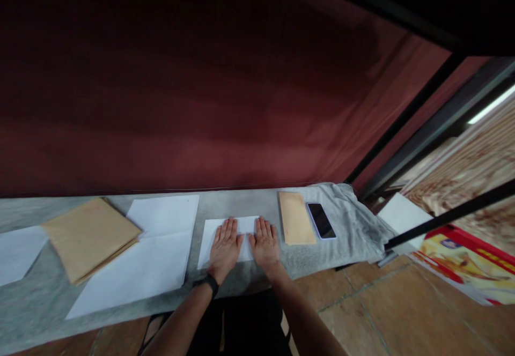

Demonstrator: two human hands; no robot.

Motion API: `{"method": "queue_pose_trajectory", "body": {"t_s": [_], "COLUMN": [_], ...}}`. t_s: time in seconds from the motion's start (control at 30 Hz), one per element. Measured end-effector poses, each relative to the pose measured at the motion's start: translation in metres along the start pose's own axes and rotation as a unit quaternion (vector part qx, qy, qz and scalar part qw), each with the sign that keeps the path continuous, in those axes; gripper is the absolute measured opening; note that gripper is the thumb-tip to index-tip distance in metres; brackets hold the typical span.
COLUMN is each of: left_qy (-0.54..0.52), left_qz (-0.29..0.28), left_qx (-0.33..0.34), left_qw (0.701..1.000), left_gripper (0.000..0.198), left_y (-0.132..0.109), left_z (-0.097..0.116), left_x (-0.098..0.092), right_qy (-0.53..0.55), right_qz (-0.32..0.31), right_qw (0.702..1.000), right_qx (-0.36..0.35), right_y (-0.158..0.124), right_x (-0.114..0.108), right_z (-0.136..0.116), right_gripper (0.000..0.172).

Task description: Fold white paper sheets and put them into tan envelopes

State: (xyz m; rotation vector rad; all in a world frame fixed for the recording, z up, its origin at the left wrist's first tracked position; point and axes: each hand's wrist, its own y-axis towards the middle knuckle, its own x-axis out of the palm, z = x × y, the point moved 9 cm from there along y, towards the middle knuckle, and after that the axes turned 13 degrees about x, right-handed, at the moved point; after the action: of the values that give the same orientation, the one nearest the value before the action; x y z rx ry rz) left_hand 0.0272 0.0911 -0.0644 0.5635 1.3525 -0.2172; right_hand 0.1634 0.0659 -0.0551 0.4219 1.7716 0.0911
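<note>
A white sheet of paper (206,240) lies flat on the grey cloth in front of me, its size about half that of the larger sheets. My left hand (225,246) presses flat on its middle, fingers stretched out. On its right end rests my right hand (264,244), palm down with the fingers out straight. Both hands are open and grip nothing; the thumbs point towards each other. The paper beneath the palms is hidden. Just right of my right hand is a brown paper envelope or folded brown sheet (296,219).
Beside the brown paper lies a phone (321,221). On the left are large white sheets (161,254), a brown paper stack (90,235) and another white sheet (20,254). A dark red wall (181,131) rises behind the cloth-covered surface (241,203). Black bars (406,115) and a printed box (466,265) stand right.
</note>
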Motion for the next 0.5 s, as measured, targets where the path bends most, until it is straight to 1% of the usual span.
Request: {"method": "queue_pose_trajectory", "body": {"t_s": [0.17,0.27,0.33,0.4,0.43,0.5], "left_qy": [0.015,0.013,0.012,0.012,0.01,-0.003], "left_qz": [0.02,0.038,0.054,0.064,0.065,0.055], "left_qx": [-0.044,-0.063,-0.078,-0.081,-0.071,-0.026], "left_qw": [0.999,0.997,0.995,0.995,0.995,0.998], "left_gripper": [0.066,0.066,0.065,0.064,0.063,0.06], "left_y": [-0.016,-0.029,-0.039,-0.051,-0.056,-0.066], "left_z": [-0.038,-0.047,-0.047,-0.04,-0.034,-0.015], "left_x": [-0.01,-0.017,-0.021,-0.024,-0.026,-0.028], "right_qy": [0.0,-0.005,-0.007,-0.008,-0.008,-0.004], "right_qz": [-0.002,-0.017,-0.025,-0.03,-0.03,-0.029], "right_qw": [1.0,1.0,1.0,1.0,1.0,1.0], "right_qx": [0.003,0.007,0.004,0.003,0.003,0.002], "right_y": [0.001,0.001,0.0,-0.001,-0.001,0.0], "right_x": [-0.001,0.001,0.002,0.002,0.002,0.0], "right_z": [0.001,0.001,0.0,0.0,0.001,0.002], "right_gripper": [0.057,0.058,0.058,0.059,0.059,0.06]}}
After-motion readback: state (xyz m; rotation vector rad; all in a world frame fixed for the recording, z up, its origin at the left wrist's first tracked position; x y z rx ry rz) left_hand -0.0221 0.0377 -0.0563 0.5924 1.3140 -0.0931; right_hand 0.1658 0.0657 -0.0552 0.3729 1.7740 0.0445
